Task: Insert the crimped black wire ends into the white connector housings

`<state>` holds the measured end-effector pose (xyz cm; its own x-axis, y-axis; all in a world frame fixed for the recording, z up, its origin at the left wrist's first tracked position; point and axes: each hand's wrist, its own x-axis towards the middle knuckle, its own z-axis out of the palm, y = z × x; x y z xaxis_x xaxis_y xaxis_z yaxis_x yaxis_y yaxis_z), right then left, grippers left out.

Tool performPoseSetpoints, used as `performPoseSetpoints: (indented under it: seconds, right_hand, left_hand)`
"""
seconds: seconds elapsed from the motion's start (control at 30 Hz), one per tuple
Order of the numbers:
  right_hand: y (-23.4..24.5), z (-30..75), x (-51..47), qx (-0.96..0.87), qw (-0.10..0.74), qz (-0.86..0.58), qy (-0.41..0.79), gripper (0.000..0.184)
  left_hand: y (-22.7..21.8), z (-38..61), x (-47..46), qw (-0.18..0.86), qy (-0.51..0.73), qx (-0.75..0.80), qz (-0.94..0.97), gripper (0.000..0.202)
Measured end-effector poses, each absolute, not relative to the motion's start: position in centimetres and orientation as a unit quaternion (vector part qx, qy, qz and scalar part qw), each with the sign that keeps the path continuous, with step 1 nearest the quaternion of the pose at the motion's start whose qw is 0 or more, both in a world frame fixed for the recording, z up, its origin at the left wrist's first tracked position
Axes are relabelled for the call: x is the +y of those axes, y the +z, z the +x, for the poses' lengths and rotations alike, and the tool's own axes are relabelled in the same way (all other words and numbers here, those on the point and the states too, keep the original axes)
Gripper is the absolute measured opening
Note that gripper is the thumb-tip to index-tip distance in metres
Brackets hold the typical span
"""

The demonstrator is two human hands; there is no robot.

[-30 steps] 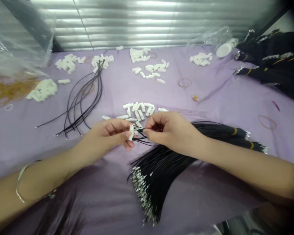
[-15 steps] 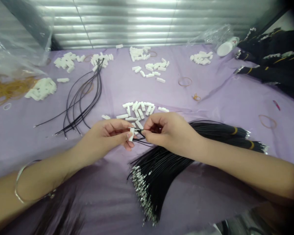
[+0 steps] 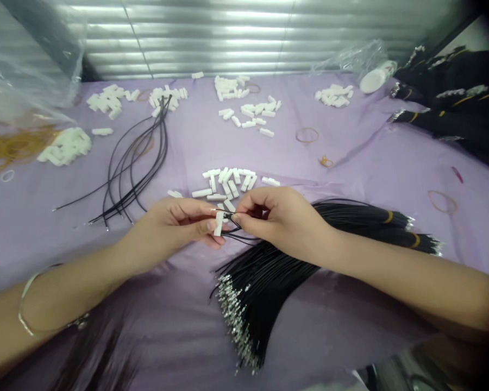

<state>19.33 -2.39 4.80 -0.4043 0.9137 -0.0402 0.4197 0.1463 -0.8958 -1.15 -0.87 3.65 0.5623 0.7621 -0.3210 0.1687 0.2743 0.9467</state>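
My left hand (image 3: 183, 225) pinches a small white plastic connector housing (image 3: 219, 223) between thumb and fingers. Pressed close beside it, my right hand (image 3: 269, 214) grips a thin black wire (image 3: 224, 211) with a metal tip, held at the top of the housing. More black wires run from the housing toward the right, under my right hand; how they sit inside it is too small to tell. Just beyond my fingers lie loose white housings (image 3: 228, 182). A thick bundle of black wires (image 3: 277, 282) with silvery terminals (image 3: 234, 320) spreads below my right forearm.
Several wires joined to a housing (image 3: 163, 136) lie at the left. Piles of white housings (image 3: 67, 146) dot the purple cloth (image 3: 350, 146). Rubber bands (image 3: 20, 146) sit at far left under a plastic bag (image 3: 28, 70). More wire bundles (image 3: 452, 108) are stacked at far right.
The wire's metal tip has shifted slightly left and up over the housing, with my right fingers on it. Both hands stay nearly in place; the whole view drifts slightly.
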Motion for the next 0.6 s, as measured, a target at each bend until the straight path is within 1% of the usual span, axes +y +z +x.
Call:
performPoseSetpoints:
  seconds: [0.2, 0.43, 0.6]
  right_hand:
    - [4.62, 19.46, -2.63, -0.718, 0.285, -0.457, 0.442, 0.008]
    - [4.57, 19.20, -2.95, -0.724, 0.287, -0.456, 0.431, 0.012]
    - [4.53, 19.01, -3.10, -0.741, 0.301, -0.452, 0.394, 0.012]
  left_hand:
    - [3.22, -1.12, -0.65, 0.695, 0.228, 0.412, 0.543, 0.007]
    - [3.59, -0.87, -0.86, 0.684, 0.222, 0.427, 0.548, 0.007]
    - [3.87, -0.81, -0.89, 0.664, 0.211, 0.440, 0.567, 0.009]
